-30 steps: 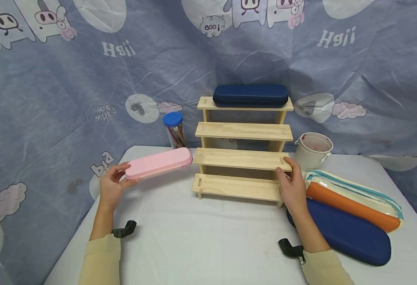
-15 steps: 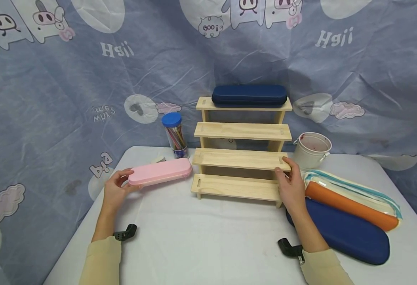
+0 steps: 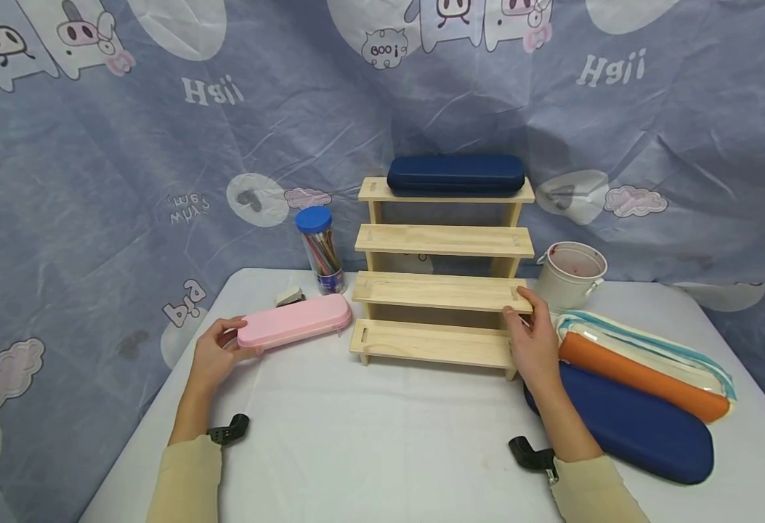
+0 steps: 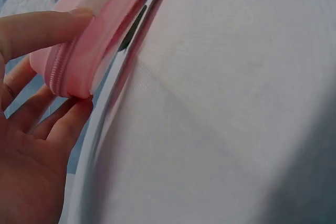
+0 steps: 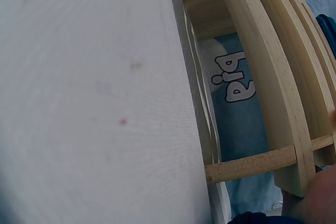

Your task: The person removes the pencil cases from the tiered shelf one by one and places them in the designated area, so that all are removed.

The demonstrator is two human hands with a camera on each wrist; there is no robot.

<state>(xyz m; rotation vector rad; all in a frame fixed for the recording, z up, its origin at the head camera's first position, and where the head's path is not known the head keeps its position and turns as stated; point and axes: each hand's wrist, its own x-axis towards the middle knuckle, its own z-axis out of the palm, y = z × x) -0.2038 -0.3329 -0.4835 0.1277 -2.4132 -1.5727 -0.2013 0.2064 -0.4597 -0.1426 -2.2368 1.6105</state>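
My left hand holds a pink zippered pencil case by its left end. In the left wrist view, the thumb lies on one face of the pink case and the fingers are at the other side by the zipper. The case hovers low over the table, left of a four-tier wooden shelf. Gripping the right end of the shelf's second board from the bottom is my right hand. On the top board lies a dark blue pencil case. The right wrist view shows the boards side-on, with little of the hand.
A blue-lidded jar of pencils and a small white item stand behind the pink case. Right of the shelf are a white bucket, an orange-and-cream pencil case and a flat navy case. A patterned curtain hangs behind.
My left hand has lowered the pink pencil case toward the table, uncovering the jar's base and the small white item behind it. My right hand stays on the shelf.
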